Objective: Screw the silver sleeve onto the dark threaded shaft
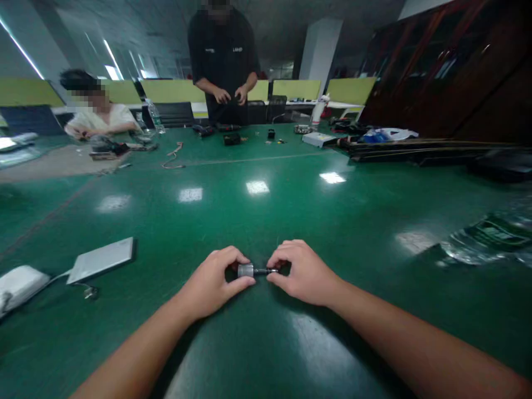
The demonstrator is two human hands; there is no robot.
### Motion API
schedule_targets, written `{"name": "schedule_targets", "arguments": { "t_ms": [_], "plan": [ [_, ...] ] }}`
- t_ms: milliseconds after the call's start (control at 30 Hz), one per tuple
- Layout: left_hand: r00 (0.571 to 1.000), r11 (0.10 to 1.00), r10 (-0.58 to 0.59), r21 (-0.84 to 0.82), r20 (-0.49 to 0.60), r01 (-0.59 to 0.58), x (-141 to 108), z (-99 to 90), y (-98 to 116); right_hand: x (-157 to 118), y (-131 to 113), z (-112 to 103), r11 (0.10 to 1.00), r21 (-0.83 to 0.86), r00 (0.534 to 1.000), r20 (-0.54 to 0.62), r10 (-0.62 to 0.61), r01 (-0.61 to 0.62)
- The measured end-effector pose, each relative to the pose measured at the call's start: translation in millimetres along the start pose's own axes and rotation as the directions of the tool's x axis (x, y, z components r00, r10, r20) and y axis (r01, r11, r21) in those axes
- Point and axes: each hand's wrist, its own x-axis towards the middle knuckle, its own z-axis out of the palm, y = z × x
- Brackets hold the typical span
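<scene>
Between my two hands, low over the green table (266, 216), lies a small metal part (246, 270), a silver cylinder with a thin dark shaft pointing right. My left hand (216, 280) pinches the silver cylinder between thumb and fingers at its left end. On the other side, my right hand (301, 272) has its thumb and fingertips closed round the right end of the dark shaft. The part is held level, roughly crosswise to me. Its finer details are too small to tell.
To the left are a silver flat device (102, 259) and a white object (20, 285) joined by a cable. A plastic bottle (490, 238) lies at the right. Across the table, one person (224, 61) stands and another (103, 113) sits, near scattered small parts.
</scene>
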Motion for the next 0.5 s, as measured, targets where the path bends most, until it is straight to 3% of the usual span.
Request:
{"name": "schedule_targets", "arguments": {
  "t_ms": [267, 500],
  "plan": [
    [0.999, 0.999, -0.028, -0.019, -0.042, 0.027, 2.9, -1.6, -0.6, 0.5, 7.4, -13.7, 0.979, -0.109, 0.984, -0.052, 0.168, -0.172],
    [0.998, 0.999, -0.032, -0.016, -0.049, 0.031, 3.3, -1.3, -0.5, 0.8, 6.8, -12.0, 0.992, -0.062, 0.994, -0.030, 0.105, -0.107]
  ]
}}
